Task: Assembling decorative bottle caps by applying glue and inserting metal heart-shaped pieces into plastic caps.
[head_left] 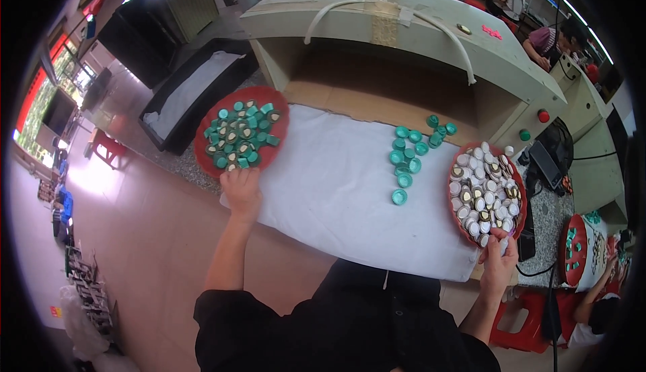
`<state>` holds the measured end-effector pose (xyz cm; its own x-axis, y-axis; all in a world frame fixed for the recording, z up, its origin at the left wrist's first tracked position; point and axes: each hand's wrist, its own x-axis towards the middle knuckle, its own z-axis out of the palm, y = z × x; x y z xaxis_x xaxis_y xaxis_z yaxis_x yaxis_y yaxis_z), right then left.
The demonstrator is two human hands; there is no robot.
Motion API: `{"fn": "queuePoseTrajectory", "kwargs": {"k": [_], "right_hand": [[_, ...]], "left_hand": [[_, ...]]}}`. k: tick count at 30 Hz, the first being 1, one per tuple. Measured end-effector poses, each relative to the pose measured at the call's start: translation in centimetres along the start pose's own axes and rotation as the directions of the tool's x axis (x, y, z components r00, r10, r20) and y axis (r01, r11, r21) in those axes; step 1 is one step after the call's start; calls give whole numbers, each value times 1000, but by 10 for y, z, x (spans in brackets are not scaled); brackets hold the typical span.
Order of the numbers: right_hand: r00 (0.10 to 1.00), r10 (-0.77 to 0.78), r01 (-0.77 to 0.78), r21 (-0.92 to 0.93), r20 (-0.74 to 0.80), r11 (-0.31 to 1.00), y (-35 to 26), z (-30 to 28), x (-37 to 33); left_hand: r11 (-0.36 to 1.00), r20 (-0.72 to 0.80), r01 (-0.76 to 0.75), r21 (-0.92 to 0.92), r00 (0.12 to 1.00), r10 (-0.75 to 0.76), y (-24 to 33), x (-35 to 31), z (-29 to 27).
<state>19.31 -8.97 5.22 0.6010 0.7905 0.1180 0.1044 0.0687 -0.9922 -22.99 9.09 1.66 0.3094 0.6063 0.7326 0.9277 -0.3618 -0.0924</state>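
At the near rim of a red tray [281, 130] on the left, my left hand [242, 194] has its fingers bent together by the heaped green caps [243, 133]. Some of those caps carry white and gold discs. Whatever its fingertips hold is hidden. My right hand [499, 261] pinches a small white disc [503, 245] beside the near edge of a second red tray [452, 204]. That tray is full of white and gold discs [486, 194]. Between the trays, several loose green caps [404, 181] lie on a white cloth [323, 190].
A pale open-fronted bench box [410, 25] stands behind the cloth, with a white hose [330, 10] on top. Its side has red [543, 114] and green [524, 134] buttons. A black bin [165, 83] sits at far left. Another person [595, 311] works at right beside a red tray [572, 274].
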Motion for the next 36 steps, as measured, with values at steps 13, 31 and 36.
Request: {"fn": "queuePoseTrajectory", "kwargs": {"k": [13,31,36], "right_hand": [[999,38,-37,-21,37,999,1,11,-5],[945,195,-192,-39,262,981,-25,87,-17],[770,373,-376,-105,517,921,-29,158,-12]], "left_hand": [[960,25,-134,-246,989,145,59,-13,3],[781,215,469,413,783,-584,-195,43,13],[845,142,402,352,869,-473,-125,22,0]]}}
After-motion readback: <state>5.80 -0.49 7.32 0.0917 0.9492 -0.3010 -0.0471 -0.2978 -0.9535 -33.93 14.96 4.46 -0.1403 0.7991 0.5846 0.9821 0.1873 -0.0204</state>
